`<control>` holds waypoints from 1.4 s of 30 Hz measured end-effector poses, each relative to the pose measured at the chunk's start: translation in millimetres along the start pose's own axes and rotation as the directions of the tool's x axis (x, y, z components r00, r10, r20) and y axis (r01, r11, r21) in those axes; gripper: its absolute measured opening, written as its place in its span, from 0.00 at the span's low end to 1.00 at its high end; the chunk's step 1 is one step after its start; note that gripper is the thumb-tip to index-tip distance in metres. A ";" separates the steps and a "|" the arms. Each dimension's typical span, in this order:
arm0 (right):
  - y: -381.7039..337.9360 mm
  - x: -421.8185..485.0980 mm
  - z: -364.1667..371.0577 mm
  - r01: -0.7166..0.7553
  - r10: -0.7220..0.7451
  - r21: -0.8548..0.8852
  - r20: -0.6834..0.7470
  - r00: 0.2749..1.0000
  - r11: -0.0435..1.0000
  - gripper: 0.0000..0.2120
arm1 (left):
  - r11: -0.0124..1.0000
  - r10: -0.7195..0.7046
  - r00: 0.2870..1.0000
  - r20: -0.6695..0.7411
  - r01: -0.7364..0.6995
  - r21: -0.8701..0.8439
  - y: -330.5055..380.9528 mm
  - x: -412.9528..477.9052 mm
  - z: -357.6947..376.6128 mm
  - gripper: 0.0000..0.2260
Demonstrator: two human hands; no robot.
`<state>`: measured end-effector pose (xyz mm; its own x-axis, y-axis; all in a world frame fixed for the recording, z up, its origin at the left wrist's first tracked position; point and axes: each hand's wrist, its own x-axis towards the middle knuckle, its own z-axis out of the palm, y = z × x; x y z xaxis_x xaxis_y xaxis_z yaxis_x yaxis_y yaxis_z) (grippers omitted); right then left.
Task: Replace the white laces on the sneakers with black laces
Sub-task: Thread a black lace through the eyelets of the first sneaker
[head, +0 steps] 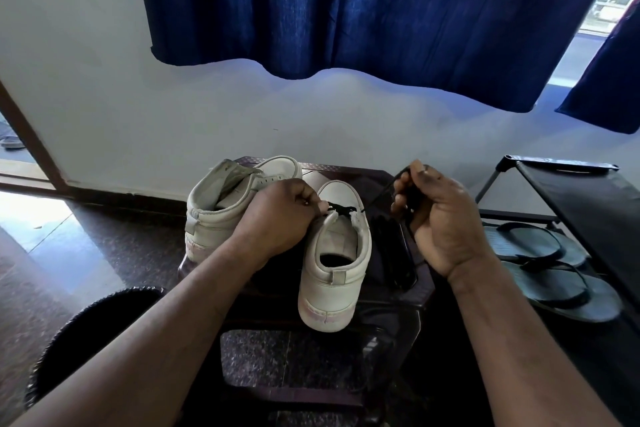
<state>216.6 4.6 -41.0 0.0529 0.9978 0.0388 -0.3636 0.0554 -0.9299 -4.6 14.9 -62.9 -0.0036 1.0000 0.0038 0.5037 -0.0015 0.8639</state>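
While the left hand (pixel 277 215) pinched the black lace (pixel 343 209) at the near sneaker (pixel 332 274), the right hand (pixel 436 218), beside it, gripped the lace's other part.

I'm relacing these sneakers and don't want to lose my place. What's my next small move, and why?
Probably draw the right hand up and away to pull the slack through. The black lace crosses the near sneaker at its front eyelets only, that hand pinches its free length, and the left hand grips the sneaker's eyelet edge, steadying it.
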 end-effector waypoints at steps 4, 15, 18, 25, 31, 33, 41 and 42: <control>-6.1 -3.1 -1.2 0.068 -0.068 0.023 0.000 0.998 0.997 0.09 | 0.986 0.110 0.988 -0.104 -0.095 0.136 6.6 -2.5 0.5 0.04; -13.3 -30.3 35.6 0.373 -0.325 -0.416 0.185 0.927 0.829 0.15 | 0.863 0.410 0.909 0.076 -0.360 -0.355 35.7 -12.2 17.0 0.06; -16.1 -33.3 33.2 0.388 -0.345 -0.422 0.176 0.922 0.820 0.14 | 0.851 0.418 0.901 0.116 -0.344 -0.396 36.5 -13.5 16.9 0.10; -28.0 -30.7 22.0 0.361 -0.358 -0.057 0.057 0.932 0.931 0.11 | 0.905 0.324 0.943 0.082 -0.284 -0.316 29.6 -7.3 5.9 0.10; -18.8 -30.9 26.9 0.358 -0.351 -0.337 0.082 0.933 0.871 0.15 | 0.797 0.432 0.888 0.158 -0.294 -0.528 51.3 -22.9 2.8 0.14; -19.3 -31.3 28.1 0.353 -0.348 -0.337 0.078 0.934 0.873 0.15 | 0.796 0.410 0.905 0.112 -0.295 -0.529 54.4 -23.8 1.4 0.15; -29.9 -29.8 21.5 0.284 -0.285 0.048 0.018 0.958 0.958 0.12 | 0.962 0.197 0.980 -0.014 -0.191 0.194 28.9 -10.6 -5.0 0.11; -29.4 -30.1 22.3 0.288 -0.289 0.021 0.018 0.957 0.957 0.13 | 0.963 0.213 0.977 -0.013 -0.207 0.173 29.2 -10.7 -3.7 0.09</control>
<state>205.0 -26.2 -6.6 0.1390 0.9399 0.3120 -0.3519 0.3414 -0.8715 6.9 4.1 -35.8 0.0921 0.9766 0.1942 0.6349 -0.2078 0.7441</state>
